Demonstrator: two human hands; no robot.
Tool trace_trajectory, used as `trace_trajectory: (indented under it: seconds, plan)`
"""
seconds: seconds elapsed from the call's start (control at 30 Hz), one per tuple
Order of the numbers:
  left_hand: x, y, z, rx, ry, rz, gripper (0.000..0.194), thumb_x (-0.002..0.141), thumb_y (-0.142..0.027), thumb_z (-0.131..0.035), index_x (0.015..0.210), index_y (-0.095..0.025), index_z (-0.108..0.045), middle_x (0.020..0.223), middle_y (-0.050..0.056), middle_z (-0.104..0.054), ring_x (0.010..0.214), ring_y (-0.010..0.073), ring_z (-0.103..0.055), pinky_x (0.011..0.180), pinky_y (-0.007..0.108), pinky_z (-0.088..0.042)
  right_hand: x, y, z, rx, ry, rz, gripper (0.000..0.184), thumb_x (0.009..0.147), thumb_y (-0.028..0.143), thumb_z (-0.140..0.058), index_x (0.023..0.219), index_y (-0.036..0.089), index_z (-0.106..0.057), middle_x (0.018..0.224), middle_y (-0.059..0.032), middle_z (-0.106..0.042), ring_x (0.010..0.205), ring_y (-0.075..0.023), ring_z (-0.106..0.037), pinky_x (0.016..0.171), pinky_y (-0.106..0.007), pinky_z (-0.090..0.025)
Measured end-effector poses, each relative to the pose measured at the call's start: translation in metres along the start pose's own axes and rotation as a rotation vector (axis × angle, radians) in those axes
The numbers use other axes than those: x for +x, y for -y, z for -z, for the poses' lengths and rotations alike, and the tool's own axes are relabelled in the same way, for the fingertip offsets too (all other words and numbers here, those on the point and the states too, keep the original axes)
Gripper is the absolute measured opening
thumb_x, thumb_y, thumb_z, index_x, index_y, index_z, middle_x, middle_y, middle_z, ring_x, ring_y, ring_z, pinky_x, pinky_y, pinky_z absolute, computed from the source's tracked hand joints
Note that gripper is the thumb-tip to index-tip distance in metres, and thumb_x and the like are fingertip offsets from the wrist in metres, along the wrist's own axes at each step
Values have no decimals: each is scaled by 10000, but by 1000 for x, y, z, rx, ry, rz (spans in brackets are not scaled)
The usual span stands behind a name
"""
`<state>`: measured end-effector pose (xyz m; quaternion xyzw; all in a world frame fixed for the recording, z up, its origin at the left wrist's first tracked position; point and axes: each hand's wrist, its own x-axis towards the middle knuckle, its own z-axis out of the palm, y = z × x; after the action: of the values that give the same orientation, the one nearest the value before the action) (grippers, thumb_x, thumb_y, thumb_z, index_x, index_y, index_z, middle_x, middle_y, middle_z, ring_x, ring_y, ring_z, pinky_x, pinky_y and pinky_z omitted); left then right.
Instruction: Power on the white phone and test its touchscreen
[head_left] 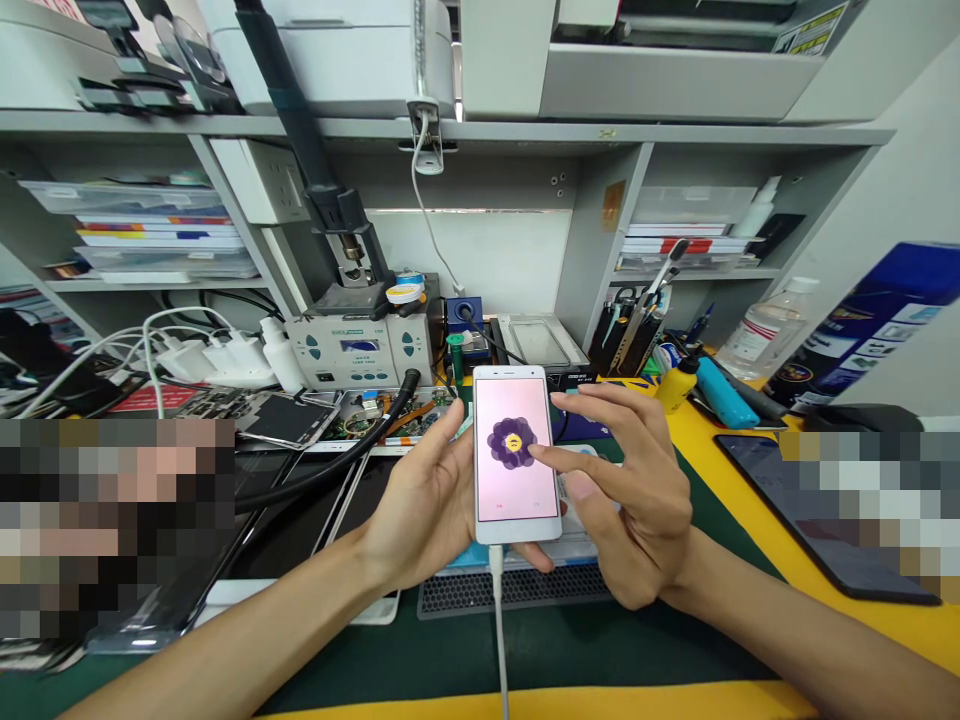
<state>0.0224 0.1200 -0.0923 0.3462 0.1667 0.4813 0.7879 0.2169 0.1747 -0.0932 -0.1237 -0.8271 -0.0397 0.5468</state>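
A white smartphone lies face up in my left hand, whose fingers wrap behind it while the thumb rests along its left edge. Its lit screen is pink, with a dark purple flower shape and a small yellow centre. From the phone's bottom end a white charging cable runs down toward me. My right hand is over the phone's right side with its fingers spread and nothing in them. Its index fingertip is at the flower on the screen; whether it presses the glass I cannot tell.
Behind the phone stand a hot-air rework station and a tray of circuit boards. A black hose crosses the left side. At right are a dark tablet-like device, a yellow bottle and a clear bottle.
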Motion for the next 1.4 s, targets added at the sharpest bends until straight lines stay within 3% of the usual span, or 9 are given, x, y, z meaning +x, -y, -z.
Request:
trace_trajectory:
  seconds: [0.6,0.73,1.03,1.4]
  plan:
    - [1,1,-4,-28,17,-16,651,1027,-559,-189,1601,-251,-211,1407,169,-572,1136,347,-637,908,517,-506,-1,0,-3,-5,99,47,312,774,123,-528,1000,156,-742,1278,-159,-605,1197,-339,-529,950,-592,-466]
    - [1,1,-3,-18,18,-16,659,1026,-562,-186,1600,-240,-210,1393,170,-582,1145,350,-633,915,521,-501,-1,0,0,21,64,34,316,762,104,-508,961,136,-752,1243,-172,-621,1188,-337,-541,946,-583,-459]
    - [-1,0,-3,14,3,4,681,1015,-590,-198,1604,-247,-204,1394,173,-583,1134,354,-634,913,535,-501,5,4,1,20,4,11,347,763,77,-475,956,190,-741,1101,-113,-687,1103,-306,-610,904,-551,-483]
    - [0,0,-5,0,1,-8,666,1022,-573,-185,1599,-244,-225,1408,175,-571,1144,353,-629,902,525,-508,0,3,-2,18,91,73,325,756,120,-518,986,148,-746,1240,-162,-609,1187,-328,-534,939,-573,-464]
